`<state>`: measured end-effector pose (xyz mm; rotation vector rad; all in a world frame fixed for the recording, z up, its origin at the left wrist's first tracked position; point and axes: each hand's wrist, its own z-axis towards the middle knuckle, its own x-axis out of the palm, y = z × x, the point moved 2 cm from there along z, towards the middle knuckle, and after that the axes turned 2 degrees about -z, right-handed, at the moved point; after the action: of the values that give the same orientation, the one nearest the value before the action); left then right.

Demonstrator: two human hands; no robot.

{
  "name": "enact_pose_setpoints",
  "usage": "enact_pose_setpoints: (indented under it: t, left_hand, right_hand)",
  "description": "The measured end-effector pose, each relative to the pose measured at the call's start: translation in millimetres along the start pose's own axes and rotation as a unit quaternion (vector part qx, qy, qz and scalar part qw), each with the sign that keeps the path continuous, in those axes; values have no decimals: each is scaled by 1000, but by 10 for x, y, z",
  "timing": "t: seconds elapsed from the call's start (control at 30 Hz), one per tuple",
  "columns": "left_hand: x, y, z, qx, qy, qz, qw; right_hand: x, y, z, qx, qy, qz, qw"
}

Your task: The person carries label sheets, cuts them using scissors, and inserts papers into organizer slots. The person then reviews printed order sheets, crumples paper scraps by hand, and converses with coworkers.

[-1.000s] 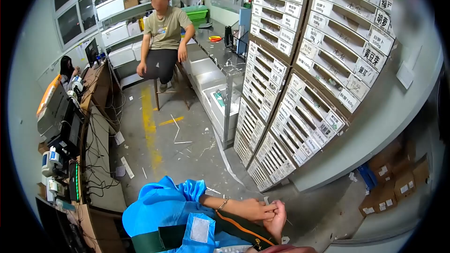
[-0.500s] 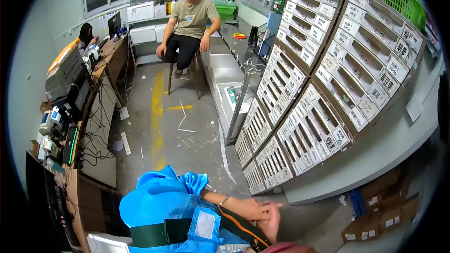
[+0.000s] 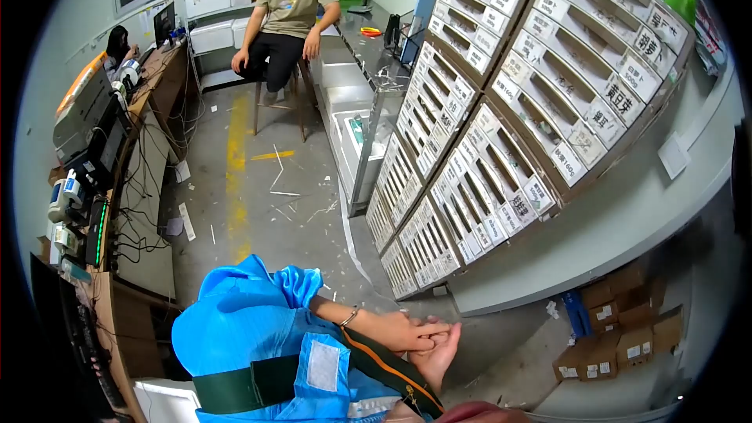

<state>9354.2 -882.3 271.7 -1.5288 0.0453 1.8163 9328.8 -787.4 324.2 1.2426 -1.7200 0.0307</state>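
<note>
Low in the head view, my left hand (image 3: 401, 333) comes out of a shiny blue sleeve (image 3: 243, 305), with a thin bracelet (image 3: 349, 316) on the wrist. Its fingers are stretched and lie across the fingers and palm of my right hand (image 3: 435, 359). That right hand is turned partly palm up, its fingers partly hidden under the left ones. No object shows in either hand. A dark green strap with an orange stripe (image 3: 384, 359) runs just below the hands.
A person on a stool (image 3: 290, 19) faces me; another person (image 3: 119, 47) is at the left desk (image 3: 149, 86). Labelled slotted racks (image 3: 501, 149) stand at right, cardboard boxes (image 3: 615, 345) at lower right. Paper scraps and white strips (image 3: 285, 193) litter the floor.
The whole view has shifted, so the room and hands appear farther left and the room higher. My right palm shows more, and my left fingers lie across it.
</note>
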Motion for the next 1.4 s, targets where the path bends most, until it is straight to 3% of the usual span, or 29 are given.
enact_pose_setpoints:
  t: [0.03,0.13,0.23,0.33,0.43,0.47,0.57,0.67,0.73,0.77,0.83,0.87,1.0,1.13,1.23,1.27,1.33,1.4]
  left_hand:
    - [-48,-56,3,-4,2,6,1000]
    - [-76,-59,52,29,43,-36,998]
    - [-214,-218,165,26,78,-2,997]
    - [6,-149,250,94,15,7,995]
    - [55,-176,298,53,41,-22,998]
    - [60,-184,296,46,43,-32,998]
    - [-61,-125,284,47,26,-22,998]
    - [-366,-160,182,20,62,4,998]
    - [-569,-117,146,1,99,-17,995]
    - [-529,-36,133,26,49,-8,998]
    - [-272,96,71,69,-52,-2,996]
    - [-415,39,60,13,18,-37,999]
    - [-447,107,59,41,-18,-4,999]
    - [-130,373,93,91,-31,3,995]
    - [-17,426,78,45,-29,-74,996]
    - [-235,327,28,66,-48,-15,997]
    - [-352,266,-19,43,-32,-22,998]
    - [-371,300,-26,68,-33,-17,997]
  right_hand:
    - [136,52,-106,9,-16,2,1000]
    - [-265,21,58,-54,24,-173,983]
    - [-510,38,155,-56,14,-119,991]
    - [-493,87,81,-104,-23,-122,987]
    - [-684,87,256,-66,15,21,997]
    - [-657,104,229,-37,-61,-15,997]
    - [-622,83,318,-23,2,7,1000]
    - [-542,-30,443,-85,-53,7,995]
    - [-364,21,409,-85,45,-115,989]
    - [-296,50,396,-85,91,-179,976]
    - [-240,86,354,-150,80,-291,941]
    - [-100,98,296,-98,79,-244,962]
    - [249,80,158,10,22,-116,993]
    - [9,28,396,11,82,-67,994]
    - [77,21,388,18,65,-58,996]
    - [135,39,331,40,79,-55,995]
    - [50,21,334,-61,100,-269,956]
    - [56,9,381,-7,80,-182,980]
